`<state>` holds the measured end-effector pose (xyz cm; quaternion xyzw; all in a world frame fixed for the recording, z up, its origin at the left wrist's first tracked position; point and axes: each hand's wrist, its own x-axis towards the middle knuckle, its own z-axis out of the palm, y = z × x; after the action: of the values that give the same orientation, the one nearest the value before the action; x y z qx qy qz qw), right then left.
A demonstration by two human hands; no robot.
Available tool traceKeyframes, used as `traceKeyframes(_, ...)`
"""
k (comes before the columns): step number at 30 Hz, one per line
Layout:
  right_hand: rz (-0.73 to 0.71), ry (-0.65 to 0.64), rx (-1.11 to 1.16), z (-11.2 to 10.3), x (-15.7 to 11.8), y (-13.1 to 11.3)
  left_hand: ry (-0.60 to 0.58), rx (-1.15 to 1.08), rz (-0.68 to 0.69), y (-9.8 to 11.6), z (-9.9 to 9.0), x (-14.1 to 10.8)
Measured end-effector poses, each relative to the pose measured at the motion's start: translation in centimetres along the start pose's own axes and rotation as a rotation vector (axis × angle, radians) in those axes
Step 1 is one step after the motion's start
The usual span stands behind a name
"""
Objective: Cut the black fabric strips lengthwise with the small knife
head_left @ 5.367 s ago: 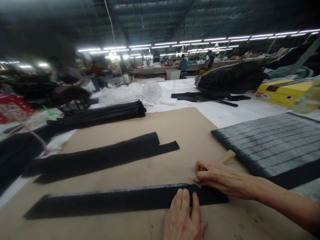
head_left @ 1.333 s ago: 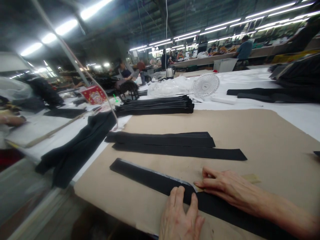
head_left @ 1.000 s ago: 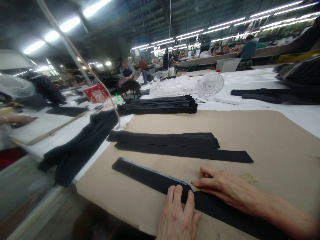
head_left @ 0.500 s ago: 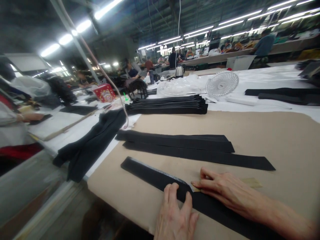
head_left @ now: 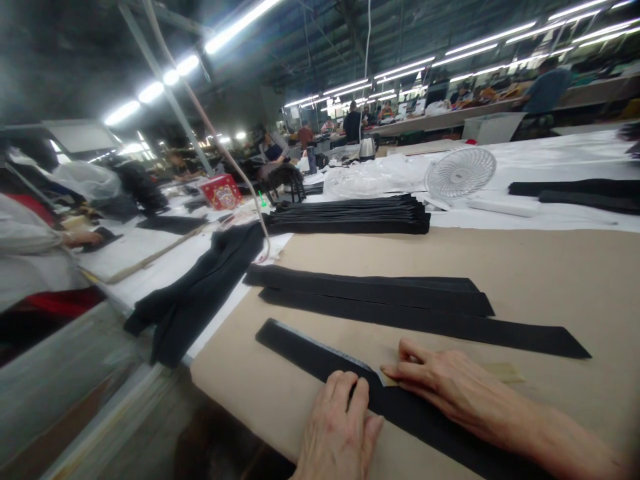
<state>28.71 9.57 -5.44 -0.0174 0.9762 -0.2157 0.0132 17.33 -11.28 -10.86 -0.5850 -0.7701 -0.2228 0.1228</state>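
Observation:
A long black fabric strip [head_left: 310,356] lies slantwise before me on brown paper, with a thin greyish band along the far edge of its left part. My left hand [head_left: 340,420] rests on the strip's near side, fingers bent and pressing down, thumb apart. Just right of it, my right hand [head_left: 440,377] pinches a thin yellowish strip [head_left: 505,373] at the black strip's far edge. A pale tip shows at those fingertips; the yellowish strip's middle is hidden under the hand. Two overlapping black strips [head_left: 380,293] and a longer one [head_left: 425,322] lie beyond.
Brown paper [head_left: 565,273] covers the table. Behind it are a stack of black strips [head_left: 350,217], a white fan grille [head_left: 461,173] and clear plastic. Black cloth [head_left: 200,293] hangs over the left edge near a hanging cord [head_left: 235,167]. A co-worker's sleeve [head_left: 30,233] is at far left.
The view has swung slightly left, so the scene sits further right. My left hand has slid a little left, its fingers closer together. My right hand keeps its pinch at nearly the same spot.

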Motion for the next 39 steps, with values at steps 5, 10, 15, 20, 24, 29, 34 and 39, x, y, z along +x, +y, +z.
traceKeyframes(5, -0.005, 0.011, -0.018, 0.4, 1.4, -0.4, -0.003, -0.07, -0.069, -0.7, -0.1, 0.2)
traceKeyframes(10, -0.019, -0.016, -0.017, 0.4, 3.0, -1.0, -0.056, -0.195, -0.167, -1.1, -0.5, 1.0)
traceKeyframes(15, -0.02, -0.037, -0.04, 0.7, 4.2, -1.3, -0.06, -0.103, -0.294, -1.7, -1.6, 1.5)
traceKeyframes(20, -0.038, -0.021, -0.048, 0.8, 5.5, -1.7, -0.085, -0.088, -0.242, -2.8, -1.9, 1.2)
traceKeyframes(24, -0.056, -0.009, -0.037, 1.0, 6.8, -1.9, -0.105, -0.157, -0.274, -3.9, -2.1, 1.5)
traceKeyframes(29, -0.084, 0.029, -0.048, 1.4, 8.1, -2.2, -0.095, -0.122, -0.388, -4.9, -2.7, 1.6)
traceKeyframes(34, -0.102, 0.039, -0.063, 1.6, 9.2, -2.4, -0.072, -0.026, -0.33, -5.5, -2.4, 0.9)
traceKeyframes(39, -0.103, 0.043, -0.086, 1.8, 10.1, -2.6, -0.038, -0.046, -0.34, -6.6, -1.7, 0.6)
